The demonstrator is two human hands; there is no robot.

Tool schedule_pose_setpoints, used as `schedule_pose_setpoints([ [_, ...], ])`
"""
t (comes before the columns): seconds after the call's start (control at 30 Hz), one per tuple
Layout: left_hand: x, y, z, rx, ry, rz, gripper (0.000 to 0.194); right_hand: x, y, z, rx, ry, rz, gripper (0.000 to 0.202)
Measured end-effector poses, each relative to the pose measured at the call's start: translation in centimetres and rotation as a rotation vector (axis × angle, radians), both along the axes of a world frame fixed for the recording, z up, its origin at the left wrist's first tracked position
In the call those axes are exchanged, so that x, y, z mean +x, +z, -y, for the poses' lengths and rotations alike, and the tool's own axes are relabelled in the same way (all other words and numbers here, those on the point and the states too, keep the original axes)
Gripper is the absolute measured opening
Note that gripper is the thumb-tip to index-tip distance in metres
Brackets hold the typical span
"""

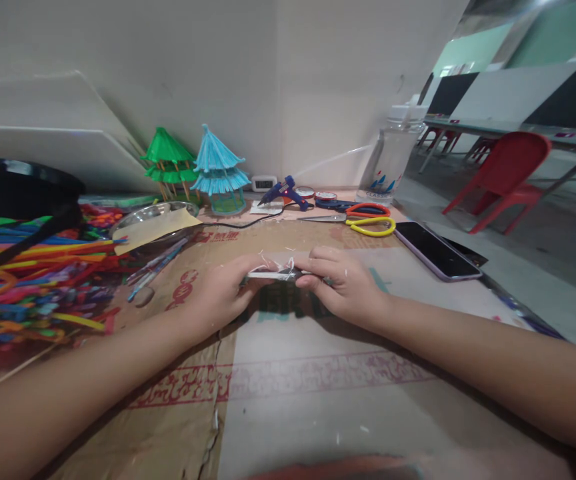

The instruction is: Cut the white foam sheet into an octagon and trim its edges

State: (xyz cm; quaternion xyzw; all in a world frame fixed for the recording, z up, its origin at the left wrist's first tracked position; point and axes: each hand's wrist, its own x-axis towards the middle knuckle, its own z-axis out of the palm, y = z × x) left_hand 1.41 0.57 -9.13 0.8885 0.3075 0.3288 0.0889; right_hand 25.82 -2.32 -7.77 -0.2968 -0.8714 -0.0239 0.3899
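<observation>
A small, flat grey-and-white piece point(284, 274) with thin white strands on top is held level above the cardboard-covered table point(288, 413). My left hand point(231, 283) pinches its left end between thumb and fingers. At the other end, my right hand point(341, 280) grips it with bent fingers and thumb. What the piece is cannot be made out, since the fingers cover both ends and it is slightly blurred.
Colourful pipe cleaners point(28, 287) fill the left side. Behind stand green point(168, 157) and blue point(221, 167) paper umbrella towers, a glue gun point(287, 192), scissors point(368, 220) and a clear bottle point(391, 157). A phone point(438, 250) lies right, beyond it a red chair point(508, 173).
</observation>
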Motion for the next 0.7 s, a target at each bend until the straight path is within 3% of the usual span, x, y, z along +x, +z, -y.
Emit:
schedule_pose_setpoints([
  [0.7,0.3,0.4,0.19,-0.077,0.014,-0.012,0.022,-0.2,0.3,0.25,0.054,-0.035,-0.005,0.033],
])
